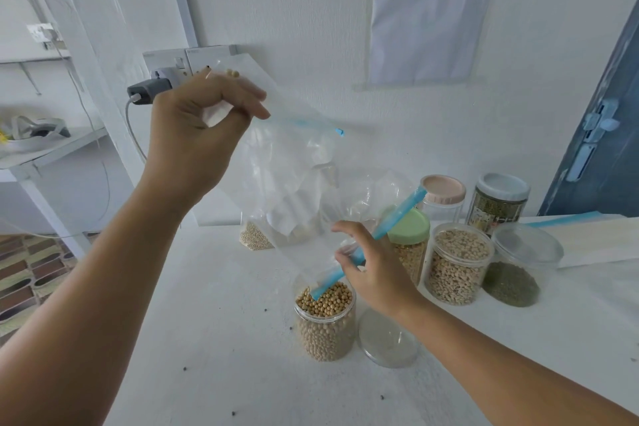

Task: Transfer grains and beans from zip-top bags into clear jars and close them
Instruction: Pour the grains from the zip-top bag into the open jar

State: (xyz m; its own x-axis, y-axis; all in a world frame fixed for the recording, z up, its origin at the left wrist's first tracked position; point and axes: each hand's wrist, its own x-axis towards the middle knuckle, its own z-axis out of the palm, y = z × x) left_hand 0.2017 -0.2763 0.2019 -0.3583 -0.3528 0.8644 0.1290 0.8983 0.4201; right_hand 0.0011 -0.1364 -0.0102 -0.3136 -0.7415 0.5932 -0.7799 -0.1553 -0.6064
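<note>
Zip-top bag [294, 180] over soybean jar [325, 325] | clear lid [387, 339] beside | lidded jars [460, 263] behind

White table [214, 339] bearing jars [325, 325], lid [387, 342]

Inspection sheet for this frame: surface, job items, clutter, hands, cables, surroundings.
Surface: white table, a few dark specks.
Job's things: upended zip-top bag over open soybean jar; clear lid lies beside it.
Clutter: green-lid jar, open grain jar, pink-lid jar, further jars and bags.
Grippers: left hand grips bag bottom; right hand pinches blue zip strip.
Cables: charger plugged in, its cable hanging.
Surroundings: wall notice, shelf, blue door.
</note>
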